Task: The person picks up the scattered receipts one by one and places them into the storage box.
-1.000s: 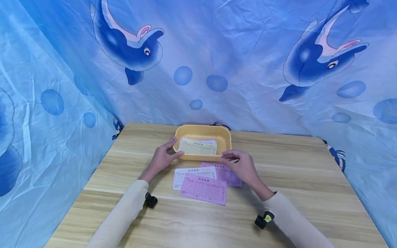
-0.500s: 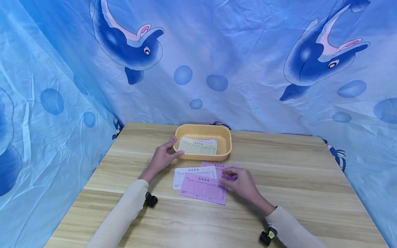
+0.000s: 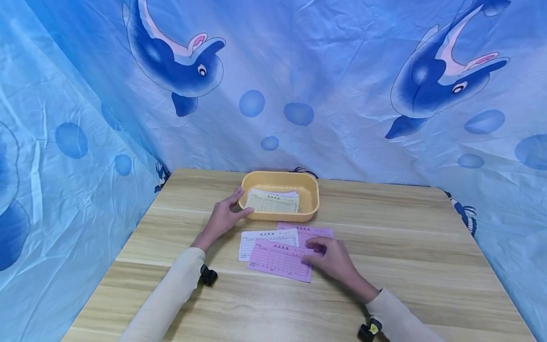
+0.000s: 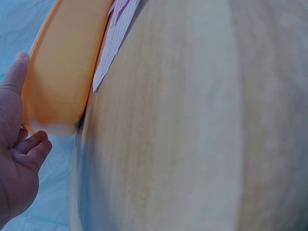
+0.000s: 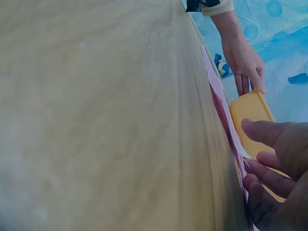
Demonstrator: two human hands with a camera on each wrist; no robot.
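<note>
My left hand holds the left end of a yellow plastic basket, its thumb at the front and its fingers round the end. In the left wrist view the thumb lies along the basket's rim. Paper slips printed as forms lie inside, a pale yellow one on top. In front of the basket, a pink slip overlaps a white slip and a second pink slip. My right hand is at the front pink slip's right edge, thumb and fingers apart in the right wrist view.
The wooden table extends to both sides and in front of the slips. A blue cloth with dolphins hangs behind it. Dark blue and white tassels show beside the table's edges.
My right hand has left the basket's front right corner and come down toward me to the front pink slip's right edge. My left hand and the basket have stayed in place.
</note>
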